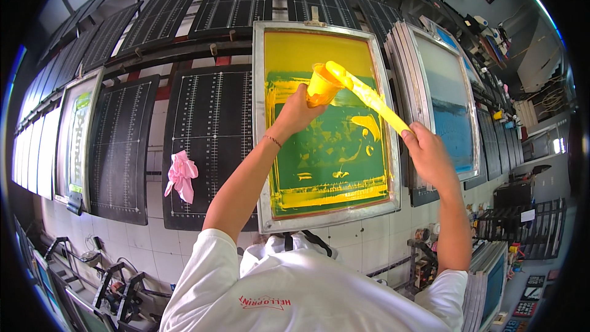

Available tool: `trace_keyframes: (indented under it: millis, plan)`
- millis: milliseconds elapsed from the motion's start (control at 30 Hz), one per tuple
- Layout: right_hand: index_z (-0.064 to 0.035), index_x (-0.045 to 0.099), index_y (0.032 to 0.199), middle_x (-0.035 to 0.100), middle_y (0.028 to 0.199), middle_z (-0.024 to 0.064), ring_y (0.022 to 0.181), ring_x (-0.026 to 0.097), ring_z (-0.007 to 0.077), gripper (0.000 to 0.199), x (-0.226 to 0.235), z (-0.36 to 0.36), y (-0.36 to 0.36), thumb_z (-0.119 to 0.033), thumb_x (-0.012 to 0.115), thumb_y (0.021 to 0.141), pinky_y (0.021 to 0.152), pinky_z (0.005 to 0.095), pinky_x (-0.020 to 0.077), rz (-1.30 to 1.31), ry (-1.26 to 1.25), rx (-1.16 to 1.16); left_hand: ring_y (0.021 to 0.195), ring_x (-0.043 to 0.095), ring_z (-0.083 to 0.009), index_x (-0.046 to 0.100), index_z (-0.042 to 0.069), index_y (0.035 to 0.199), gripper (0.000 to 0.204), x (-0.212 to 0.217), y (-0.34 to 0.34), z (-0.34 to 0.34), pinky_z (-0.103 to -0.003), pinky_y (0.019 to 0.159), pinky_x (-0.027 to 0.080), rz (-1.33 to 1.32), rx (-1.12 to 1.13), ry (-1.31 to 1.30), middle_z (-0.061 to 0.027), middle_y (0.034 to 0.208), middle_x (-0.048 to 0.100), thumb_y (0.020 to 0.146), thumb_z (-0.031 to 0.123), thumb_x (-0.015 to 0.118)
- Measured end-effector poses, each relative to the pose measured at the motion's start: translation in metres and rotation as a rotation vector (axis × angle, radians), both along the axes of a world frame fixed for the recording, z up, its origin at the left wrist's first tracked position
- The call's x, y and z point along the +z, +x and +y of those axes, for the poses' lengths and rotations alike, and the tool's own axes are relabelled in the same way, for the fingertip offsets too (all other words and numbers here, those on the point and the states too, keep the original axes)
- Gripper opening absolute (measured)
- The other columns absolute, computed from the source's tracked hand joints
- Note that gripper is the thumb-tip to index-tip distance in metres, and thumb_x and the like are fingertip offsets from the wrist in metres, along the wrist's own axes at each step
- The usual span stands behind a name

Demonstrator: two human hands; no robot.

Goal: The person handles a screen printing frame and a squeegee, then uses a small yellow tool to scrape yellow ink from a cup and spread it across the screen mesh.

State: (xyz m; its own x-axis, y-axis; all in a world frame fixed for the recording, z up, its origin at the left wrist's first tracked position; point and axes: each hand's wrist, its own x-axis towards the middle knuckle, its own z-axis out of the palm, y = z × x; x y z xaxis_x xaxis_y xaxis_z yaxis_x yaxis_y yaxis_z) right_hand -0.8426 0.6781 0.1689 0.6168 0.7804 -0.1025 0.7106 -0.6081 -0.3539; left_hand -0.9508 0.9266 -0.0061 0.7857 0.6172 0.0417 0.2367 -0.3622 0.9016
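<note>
My left hand (298, 112) is closed around a yellow plastic cup (322, 88), smeared with yellow ink and tipped a little to the right. In my right hand (429, 152) is the lower end of a long, narrow spatula (373, 98) coated in yellow ink. Its far tip meets the cup's rim. Both are held above a silk-screen frame (260, 166) with a metal border. Yellow ink streaks and patches lie over the green mesh (319, 166), thickest along its near edge and left side.
Left of the frame, a crumpled pink cloth (181, 175) lies on a black ruled printing board (195, 110). More boards line the far side. Several upright screens (445, 110) stand close on the right, and a screen with green lettering (78, 138) is far left.
</note>
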Motion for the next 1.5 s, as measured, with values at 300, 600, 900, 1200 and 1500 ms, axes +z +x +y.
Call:
trace_keyframes:
  millis: [300, 600, 900, 1200, 1500]
  plan:
    - [-0.0021, 0.059, 0.089, 0.060, 0.073, 0.0203, 0.073, 0.059, 0.0409, 0.024, 0.061, 0.027, 0.003, -0.025, 0.052, 0.093, 0.064, 0.0483, 0.0428, -0.214, -0.060, 0.146, 0.097, 0.062, -0.0355, 0.042, -0.006, 0.116, 0.055, -0.003, -0.004, -0.003, -0.040, 0.082, 0.049, 0.029, -0.088, 0.014, -0.0253, 0.106, 0.060, 0.082, 0.027, 0.070]
    - [-0.0064, 0.064, 0.092, 0.065, 0.082, 0.0132, 0.080, 0.062, 0.0345, 0.022, 0.091, 0.067, -0.007, -0.025, 0.053, 0.092, 0.071, 0.0456, 0.0469, -0.525, -0.144, 0.263, 0.096, 0.060, -0.0340, 0.042, -0.004, 0.118, 0.054, -0.011, -0.011, -0.006, -0.037, 0.082, 0.048, -0.090, -0.176, 0.048, -0.0239, 0.108, 0.059, 0.082, 0.023, 0.071]
    - [-0.0069, 0.064, 0.093, 0.063, 0.077, 0.0136, 0.076, 0.063, 0.0316, 0.018, 0.080, 0.064, -0.034, -0.023, 0.057, 0.090, 0.067, 0.0443, 0.0481, -0.670, -0.074, 0.348, 0.091, 0.062, -0.0225, 0.043, -0.004, 0.115, 0.051, -0.011, -0.018, -0.008, -0.033, 0.079, 0.049, -0.278, -0.158, -0.136, -0.0188, 0.102, 0.061, 0.088, 0.031, 0.068]
    - [-0.0085, 0.064, 0.101, 0.054, 0.071, 0.0089, 0.072, 0.058, 0.0271, 0.018, 0.073, 0.040, -0.045, -0.017, 0.064, 0.084, 0.063, 0.0398, 0.0461, -0.686, 0.074, 0.420, 0.090, 0.061, -0.0210, 0.047, -0.005, 0.115, 0.059, -0.024, -0.015, 0.007, -0.034, 0.076, 0.049, -0.454, 0.006, -0.164, -0.0179, 0.100, 0.062, 0.091, 0.047, 0.059]
    - [-0.0088, 0.064, 0.107, 0.048, 0.072, 0.0066, 0.069, 0.051, 0.0239, 0.031, 0.063, 0.004, -0.036, -0.009, 0.070, 0.077, 0.060, 0.0373, 0.0435, -0.741, 0.215, 0.434, 0.107, 0.056, -0.0188, 0.043, -0.006, 0.130, 0.065, -0.002, -0.026, 0.009, -0.030, 0.090, 0.046, -0.295, 0.045, -0.288, -0.0152, 0.117, 0.058, 0.094, 0.047, 0.054]
